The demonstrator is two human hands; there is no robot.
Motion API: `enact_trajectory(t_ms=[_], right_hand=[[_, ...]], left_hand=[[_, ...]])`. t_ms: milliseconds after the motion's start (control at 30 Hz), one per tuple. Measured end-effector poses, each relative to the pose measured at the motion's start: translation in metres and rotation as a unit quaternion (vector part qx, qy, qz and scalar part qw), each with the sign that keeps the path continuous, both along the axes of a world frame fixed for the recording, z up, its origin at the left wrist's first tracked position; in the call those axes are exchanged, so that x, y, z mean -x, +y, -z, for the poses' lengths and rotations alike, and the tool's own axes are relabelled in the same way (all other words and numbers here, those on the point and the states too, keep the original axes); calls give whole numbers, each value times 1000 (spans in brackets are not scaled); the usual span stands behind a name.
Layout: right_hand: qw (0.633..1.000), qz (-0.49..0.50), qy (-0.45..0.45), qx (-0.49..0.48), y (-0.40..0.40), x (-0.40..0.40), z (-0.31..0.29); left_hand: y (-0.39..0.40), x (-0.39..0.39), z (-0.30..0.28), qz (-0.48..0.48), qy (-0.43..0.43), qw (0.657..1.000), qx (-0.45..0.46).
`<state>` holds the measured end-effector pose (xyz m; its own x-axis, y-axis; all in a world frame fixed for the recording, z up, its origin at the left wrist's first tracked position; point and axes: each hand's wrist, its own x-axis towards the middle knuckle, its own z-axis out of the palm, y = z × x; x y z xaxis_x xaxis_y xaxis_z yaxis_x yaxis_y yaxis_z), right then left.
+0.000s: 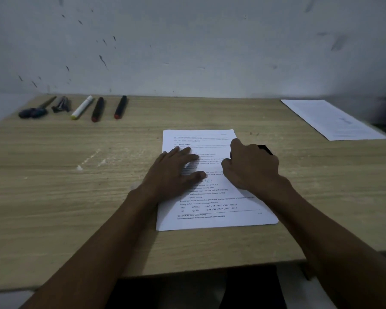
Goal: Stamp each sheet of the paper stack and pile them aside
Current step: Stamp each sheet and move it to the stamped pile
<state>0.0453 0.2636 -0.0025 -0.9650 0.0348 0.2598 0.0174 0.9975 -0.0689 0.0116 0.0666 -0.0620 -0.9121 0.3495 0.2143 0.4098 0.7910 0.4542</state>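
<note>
Paper stack (212,210): white, black-printed, flat

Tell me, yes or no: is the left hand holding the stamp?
No. The left hand lies flat with straight fingers on the paper stack, while the right hand grips the black stamp.

Showing printed lines on the top sheet (218,210), possibly reading "NOx" and "CO" near the bottom; remaining text blurring out.
</note>
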Motion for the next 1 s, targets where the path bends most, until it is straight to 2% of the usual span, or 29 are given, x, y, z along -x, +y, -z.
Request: enact_trajectory(t_ms=[200,300,433,500,633,1000], right_hand=[[997,-17,-65,36,4,-1,-8],[986,-26,-99,129,12,-5,-17],[965,0,-35,260,35,-6,-31],[955,31,9,294,49,0,-40],[950,86,29,300,78,17,-53],[956,117,2,268,87,38,-37]], left_hand=[[1,-4,-7,-1,-15,1000,8],[5,-6,-19,7,-24,1000,4],[10,-6,-36,15,-57,998,12],[12,-6,-41,8,-48,999,-18],[14,-4,-50,-14,6,996,-83],[10,5,-52,-33,53,994,-92]])
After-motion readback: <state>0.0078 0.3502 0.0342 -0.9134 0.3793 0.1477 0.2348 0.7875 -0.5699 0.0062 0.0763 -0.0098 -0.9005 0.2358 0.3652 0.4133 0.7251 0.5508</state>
